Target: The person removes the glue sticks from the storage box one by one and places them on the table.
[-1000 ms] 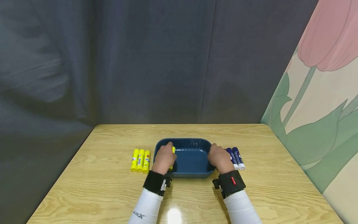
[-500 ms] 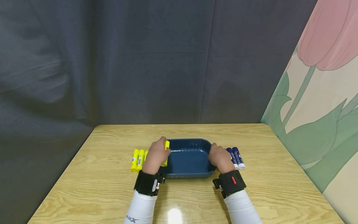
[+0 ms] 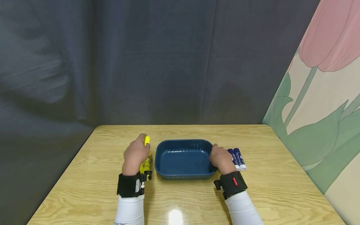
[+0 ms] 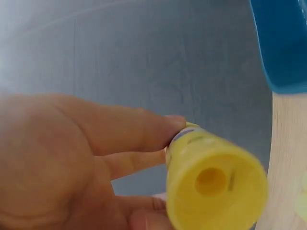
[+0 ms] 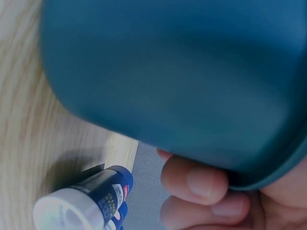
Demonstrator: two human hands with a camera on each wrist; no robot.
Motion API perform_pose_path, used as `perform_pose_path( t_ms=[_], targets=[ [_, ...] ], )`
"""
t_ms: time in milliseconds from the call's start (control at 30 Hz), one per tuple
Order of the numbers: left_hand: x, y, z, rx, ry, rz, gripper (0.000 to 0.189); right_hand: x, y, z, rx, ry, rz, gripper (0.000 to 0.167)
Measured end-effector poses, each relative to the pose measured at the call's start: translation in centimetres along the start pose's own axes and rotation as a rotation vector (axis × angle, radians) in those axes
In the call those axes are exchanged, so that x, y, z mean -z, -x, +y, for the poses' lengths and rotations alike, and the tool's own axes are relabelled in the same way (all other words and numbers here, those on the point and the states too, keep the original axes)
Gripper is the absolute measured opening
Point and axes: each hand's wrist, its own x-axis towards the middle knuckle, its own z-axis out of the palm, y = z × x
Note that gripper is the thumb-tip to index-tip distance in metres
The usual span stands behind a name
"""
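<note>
My left hand (image 3: 137,153) pinches a yellow glue stick (image 3: 147,140) between thumb and fingers, left of the blue dish. In the left wrist view the hollow round base of this glue stick (image 4: 216,187) faces the camera. Other yellow glue sticks (image 3: 147,163) lie beneath the left hand, mostly hidden by it and the wrist strap. My right hand (image 3: 221,157) grips the right rim of the dark blue rectangular dish (image 3: 185,164). In the right wrist view, fingers (image 5: 194,182) curl against the outer wall of the dish (image 5: 158,86).
Blue glue sticks with white ends (image 3: 240,159) lie just right of the right hand. The wooden table (image 3: 191,203) ends at a dark grey curtain (image 3: 157,62) behind. A wall with a tulip painting (image 3: 323,125) stands on the right.
My left hand has lifted the yellow glue stick out of the dish and carried it left, over the row of yellow glue sticks. The right hand and the dish stay in place.
</note>
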Motion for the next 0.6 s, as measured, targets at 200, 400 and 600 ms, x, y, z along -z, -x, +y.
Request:
perform_pose_path(
  t_ms=[200, 400, 600],
  targets=[
    [0.8, -0.1, -1.8, 0.101, 0.049, 0.005, 0.044, -0.1, 0.0, 0.1, -0.001, -0.001, -0.001, 0.038],
    [1.1, -0.2, -3.1, 0.146, 0.075, 0.001, 0.044, -0.1, -0.1, 0.2, 0.008, -0.001, 0.014, 0.036],
    [1.0, -0.4, -4.1, 0.155, 0.092, -0.029, 0.045, -0.1, 0.0, 0.2, 0.012, -0.001, 0.011, 0.036]
  ],
)
